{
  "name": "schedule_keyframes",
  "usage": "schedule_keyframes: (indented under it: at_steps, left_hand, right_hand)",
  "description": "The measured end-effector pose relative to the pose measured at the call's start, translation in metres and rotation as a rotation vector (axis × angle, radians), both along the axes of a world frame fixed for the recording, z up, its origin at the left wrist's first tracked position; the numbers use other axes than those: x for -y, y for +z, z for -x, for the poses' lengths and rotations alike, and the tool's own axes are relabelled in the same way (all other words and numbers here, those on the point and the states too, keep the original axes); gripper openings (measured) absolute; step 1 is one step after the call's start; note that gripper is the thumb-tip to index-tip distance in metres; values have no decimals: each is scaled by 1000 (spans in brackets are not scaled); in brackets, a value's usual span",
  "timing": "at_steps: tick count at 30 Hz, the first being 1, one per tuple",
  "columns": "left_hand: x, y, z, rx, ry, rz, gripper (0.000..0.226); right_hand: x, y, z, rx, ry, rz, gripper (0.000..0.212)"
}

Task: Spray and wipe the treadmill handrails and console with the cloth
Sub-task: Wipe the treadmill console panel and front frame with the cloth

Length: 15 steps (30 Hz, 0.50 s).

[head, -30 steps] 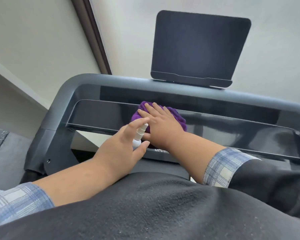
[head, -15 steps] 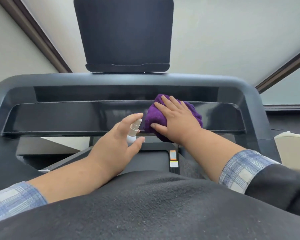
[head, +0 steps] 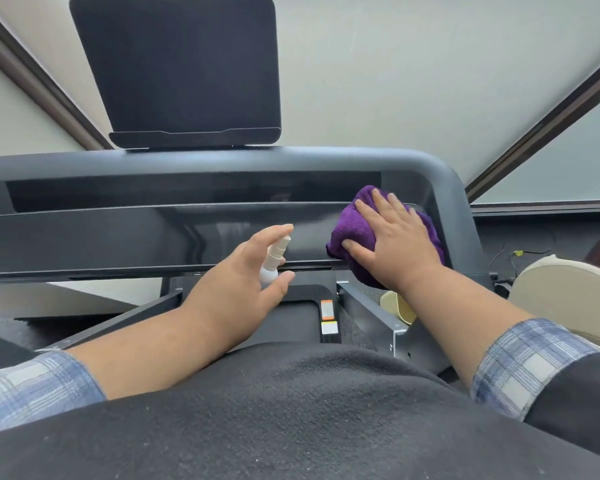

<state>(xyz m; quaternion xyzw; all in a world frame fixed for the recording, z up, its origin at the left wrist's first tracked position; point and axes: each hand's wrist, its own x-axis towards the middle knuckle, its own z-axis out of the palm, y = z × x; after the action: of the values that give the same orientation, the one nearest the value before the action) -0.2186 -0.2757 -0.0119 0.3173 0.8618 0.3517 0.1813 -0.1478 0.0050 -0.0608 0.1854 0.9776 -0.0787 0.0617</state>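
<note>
Both hands near console point(head: 153, 233) right edge

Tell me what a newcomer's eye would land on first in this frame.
The purple cloth stands out most, pressed flat under the right hand at the right end of the glossy black console panel. Next comes the small white spray bottle held in the left hand near the middle of the panel. Above, a dark tablet holder rises from the treadmill's top bar.

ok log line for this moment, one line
step: wiping console | right hand: pressing purple cloth flat at console right end | left hand: gripping white spray bottle, nozzle toward console
</note>
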Motion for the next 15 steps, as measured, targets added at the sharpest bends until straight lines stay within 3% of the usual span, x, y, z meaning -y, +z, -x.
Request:
schedule_keyframes:
  at_steps: [4,15]
  left_hand:
    - [15,-2,3,15,56,10,65]
    - [120,-2,36,-7,237,20,64]
  right_hand:
    - [28,-3,17,-11,-33,-21,94]
    - [192,-2,123,0,234,32,93]
